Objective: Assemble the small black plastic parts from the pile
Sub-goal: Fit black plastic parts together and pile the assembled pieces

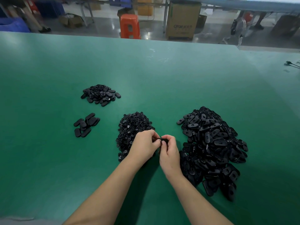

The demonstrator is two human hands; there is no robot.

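Black, small oval plastic part [162, 140] sat pinched between both hands, left hand [145, 144] and right hand [168, 151] fingertips curled on it, just above the green table [146, 70].

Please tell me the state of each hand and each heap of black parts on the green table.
Left hand: pinches small black plastic part.
Right hand: pinches same part.
Big heap of black oval plates: loose, right.
Heap of small round black pieces: loose, centre.
Two small heaps of black ovals: left.
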